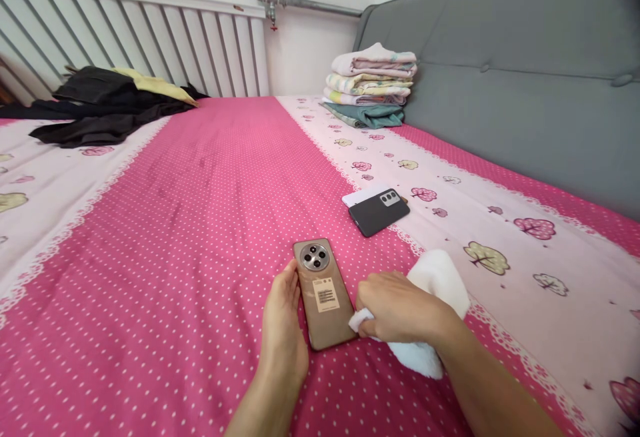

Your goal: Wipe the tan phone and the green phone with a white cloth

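Note:
A gold-brown phone (327, 324) is back side up, with a round camera ring and a paper label showing. My left hand (285, 324) holds it along its left edge, the fingertips near the camera end. At the phone's lower right edge, my right hand (393, 307) is closed around a white cloth (440, 280). A bunched bit of the cloth pokes out from its fingers against the phone's side, and the rest hangs loosely behind and below the hand.
Farther up the pink dotted bedspread (225, 190) lies a black phone (377, 214), partly over a white flat item (363, 195). Folded fabrics (373, 84) are stacked by the grey headboard (500, 77). Dark clothes (105, 107) lie near the white radiator (150, 37).

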A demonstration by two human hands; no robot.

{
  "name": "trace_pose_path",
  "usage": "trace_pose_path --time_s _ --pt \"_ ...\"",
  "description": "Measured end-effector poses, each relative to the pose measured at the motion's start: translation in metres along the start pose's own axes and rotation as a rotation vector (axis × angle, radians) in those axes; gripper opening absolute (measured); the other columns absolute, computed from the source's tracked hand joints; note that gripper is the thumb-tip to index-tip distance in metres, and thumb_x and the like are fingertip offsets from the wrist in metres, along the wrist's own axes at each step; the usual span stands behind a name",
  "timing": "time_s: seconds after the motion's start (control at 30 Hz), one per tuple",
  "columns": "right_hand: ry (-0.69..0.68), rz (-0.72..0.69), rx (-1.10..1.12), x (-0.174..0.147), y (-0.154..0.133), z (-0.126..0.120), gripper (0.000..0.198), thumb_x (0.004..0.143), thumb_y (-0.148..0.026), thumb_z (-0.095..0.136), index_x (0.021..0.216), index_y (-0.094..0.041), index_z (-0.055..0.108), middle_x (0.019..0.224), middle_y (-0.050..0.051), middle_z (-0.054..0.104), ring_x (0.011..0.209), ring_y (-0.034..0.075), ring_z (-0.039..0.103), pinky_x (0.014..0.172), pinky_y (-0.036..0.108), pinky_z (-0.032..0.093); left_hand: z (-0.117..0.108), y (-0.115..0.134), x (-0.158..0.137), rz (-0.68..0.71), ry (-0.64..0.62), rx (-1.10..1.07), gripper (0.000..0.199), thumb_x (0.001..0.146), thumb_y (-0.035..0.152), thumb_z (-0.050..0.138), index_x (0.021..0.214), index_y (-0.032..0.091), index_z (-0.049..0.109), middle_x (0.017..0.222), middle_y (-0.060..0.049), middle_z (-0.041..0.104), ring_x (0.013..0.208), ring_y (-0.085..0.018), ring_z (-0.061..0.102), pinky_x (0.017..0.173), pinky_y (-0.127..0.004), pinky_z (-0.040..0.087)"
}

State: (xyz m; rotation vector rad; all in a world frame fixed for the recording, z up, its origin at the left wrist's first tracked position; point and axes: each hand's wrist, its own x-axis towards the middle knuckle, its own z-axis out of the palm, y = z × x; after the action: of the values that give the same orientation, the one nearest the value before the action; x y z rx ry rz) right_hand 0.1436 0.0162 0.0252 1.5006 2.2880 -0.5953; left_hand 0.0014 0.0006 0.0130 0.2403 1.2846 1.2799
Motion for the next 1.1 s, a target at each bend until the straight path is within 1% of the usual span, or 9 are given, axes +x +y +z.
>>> trace_pose_path --time_s 0.2,0.5,0.77,1.1 --pt "0.0 -0.007 0.002 0.001 0.001 0.0007 0.008 0.075 -0.023 0.065 0.07 -0.017 0.065 0.073 0.007 0.068 0.078 0.024 0.067 0.057 0.029 0.026 -0.004 -0.0019 0.0002 0.007 -0.012 -0.011 0.049 0.098 0.024 0.037 0.143 0.005 0.041 0.15 -0.007 0.046 0.122 -0.012 0.058 0.1 -0.018 0.045" --pt "0.003 -0.007 -0.003 -0.0005 0.0014 0.0007 0.007 0.075 -0.023 0.064 0.071 -0.017 0.066 0.074 0.008 0.069 0.078 0.024 0.067 0.058 0.03 0.027 -0.0014 0.0003 -0.0007 0.003 0.0 0.0 0.05 0.098 0.024 0.038 0.144 0.006 0.042 0.15 -0.007 0.046 0.126 -0.014 0.055 0.105 -0.021 0.043" --pt "-0.002 -0.006 -0.003 -0.0011 -0.0001 -0.0004 0.007 0.075 -0.023 0.065 0.074 -0.017 0.068 0.075 0.008 0.07 0.078 0.024 0.067 0.059 0.029 0.03 -0.0024 -0.0006 -0.0001 0.006 0.002 0.0 0.046 0.097 0.024 0.039 0.139 0.01 0.05 0.149 -0.006 0.048 0.128 -0.015 0.054 0.109 -0.024 0.041" --pt "0.004 -0.005 -0.01 -0.0003 0.0004 -0.0004 0.009 0.076 -0.024 0.064 0.077 -0.016 0.07 0.075 0.008 0.07 0.078 0.023 0.066 0.06 0.029 0.031 -0.0039 -0.0021 0.0003 0.017 -0.004 0.002 0.047 0.097 0.024 0.038 0.141 0.008 0.047 0.15 -0.007 0.047 0.13 -0.015 0.053 0.11 -0.024 0.04"
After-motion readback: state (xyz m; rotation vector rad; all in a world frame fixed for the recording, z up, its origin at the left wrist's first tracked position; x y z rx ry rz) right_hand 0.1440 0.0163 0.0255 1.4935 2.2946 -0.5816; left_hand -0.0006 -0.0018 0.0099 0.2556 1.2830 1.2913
